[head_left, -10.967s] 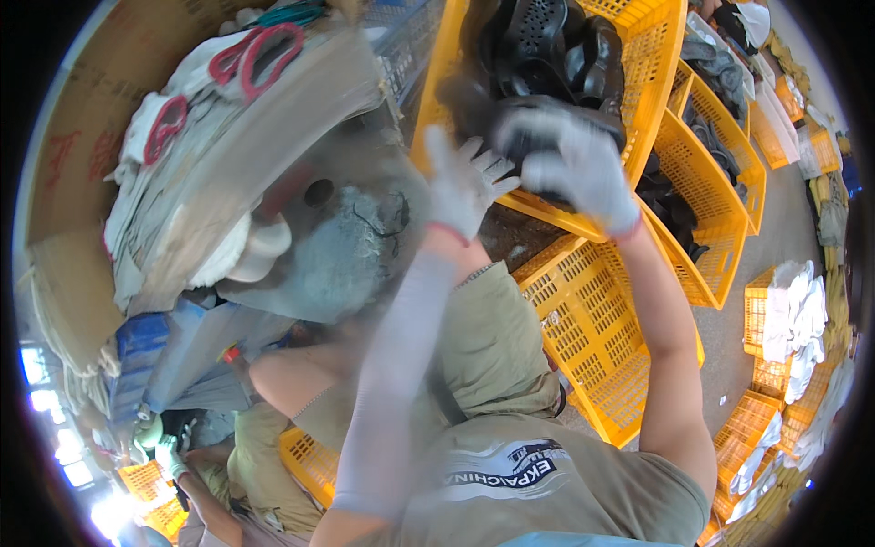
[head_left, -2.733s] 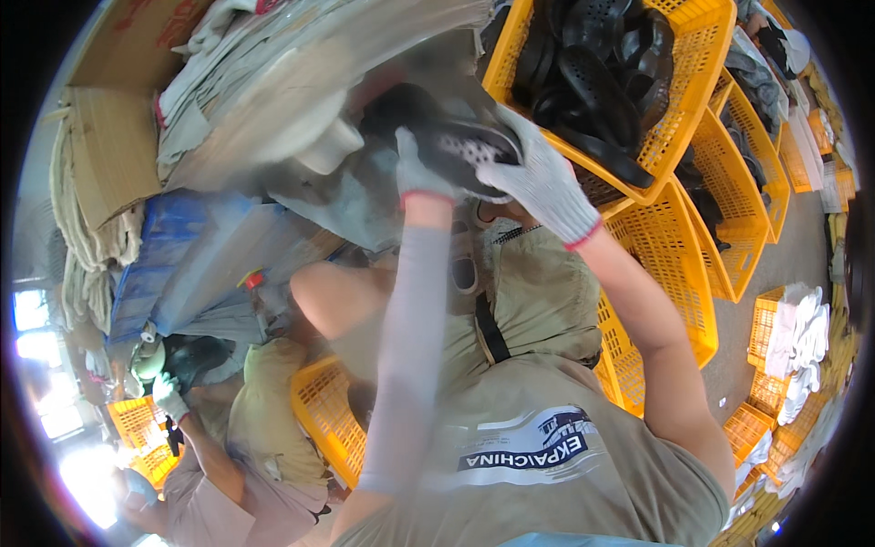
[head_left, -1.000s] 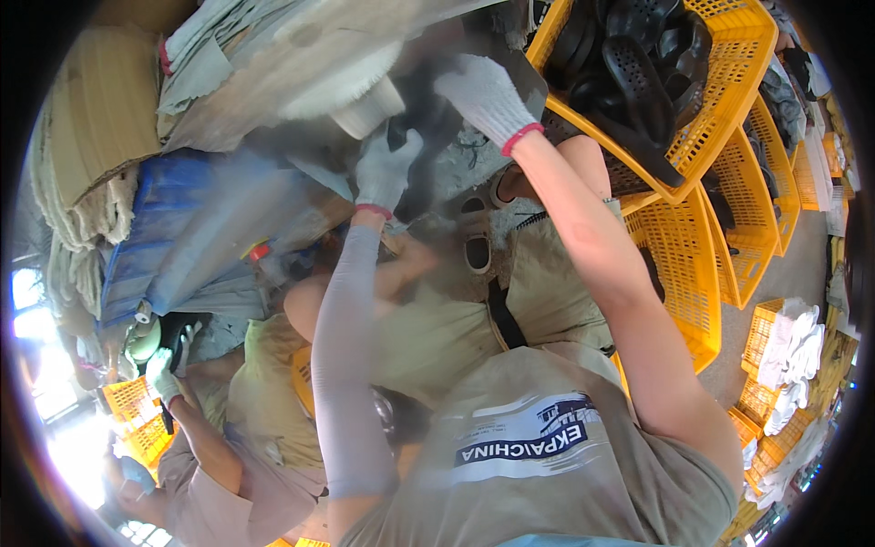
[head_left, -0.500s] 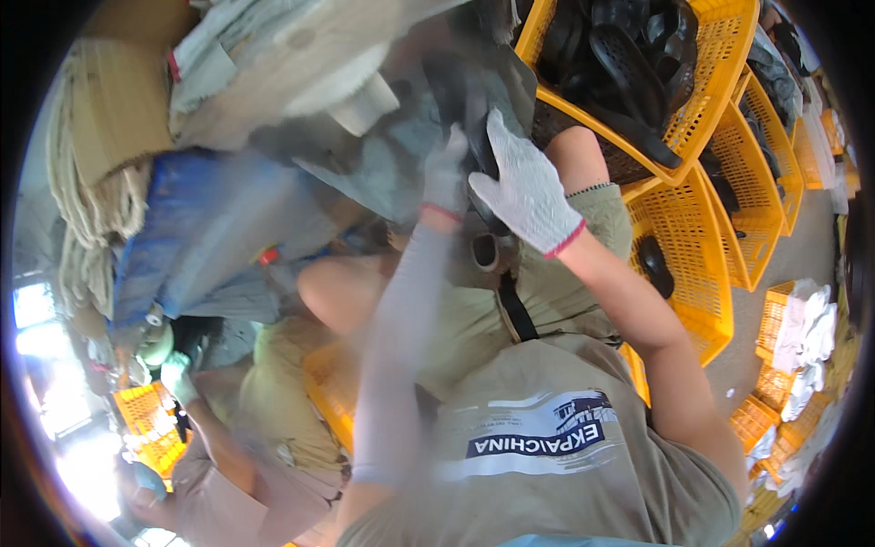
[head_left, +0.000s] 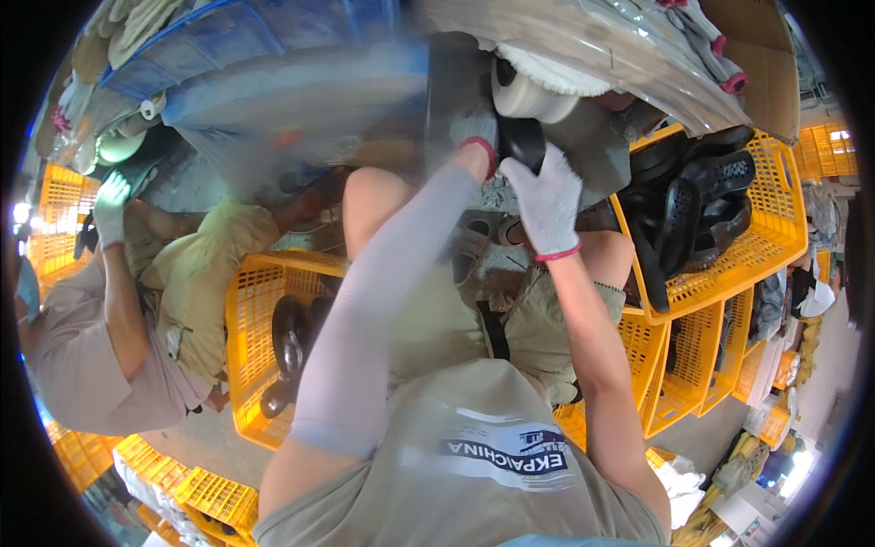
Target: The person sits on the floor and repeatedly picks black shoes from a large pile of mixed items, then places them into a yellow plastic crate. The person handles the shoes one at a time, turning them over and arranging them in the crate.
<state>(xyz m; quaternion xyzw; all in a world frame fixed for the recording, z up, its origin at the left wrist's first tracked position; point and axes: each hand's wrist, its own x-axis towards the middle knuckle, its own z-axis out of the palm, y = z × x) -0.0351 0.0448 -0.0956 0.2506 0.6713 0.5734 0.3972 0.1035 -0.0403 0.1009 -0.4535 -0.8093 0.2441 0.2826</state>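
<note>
My right hand, in a white knitted glove with a red cuff, is closed on a black shoe held up over my lap. On the shoe's left side is my left hand, also gloved, its arm covered by a pale sleeve. It looks closed against the shoe, though its fingers are blurred and partly hidden. Just beyond the shoe lies a white roll at the edge of the work surface. Several black clogs fill a yellow crate to the right of my hands.
Another yellow crate with dark shoes stands left of my legs. A co-worker sits further left, a gloved hand raised. Clear plastic sheeting and a blue bin line the far side. More yellow crates stand at right.
My view has swung left, bringing the co-worker and left crate further into sight. The shoe now shows a broader, shorter outline between my hands. My right hand still grips it.
</note>
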